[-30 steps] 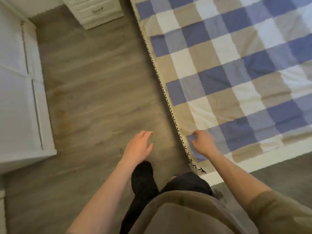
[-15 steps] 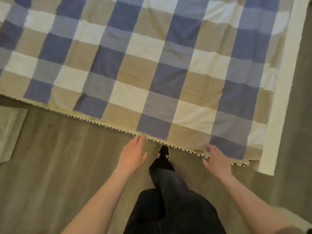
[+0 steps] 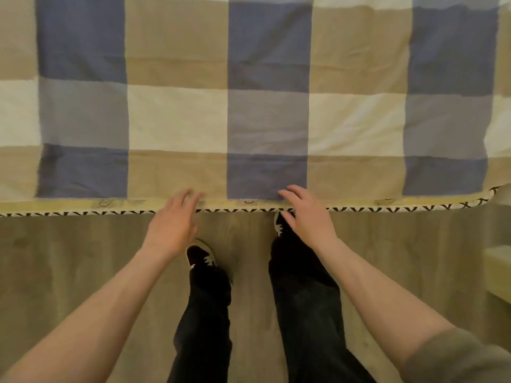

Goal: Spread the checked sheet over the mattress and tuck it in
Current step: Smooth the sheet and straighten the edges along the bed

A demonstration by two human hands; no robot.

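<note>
The checked sheet, in blue, grey, beige and cream squares, lies flat and almost without wrinkles over the mattress, with its hem just inside the stitched near border. Compared with half a second ago, the left hand and right hand have reached this hem. Both have fingers apart and only lightly bent, tips touching it, gripping nothing.
</note>
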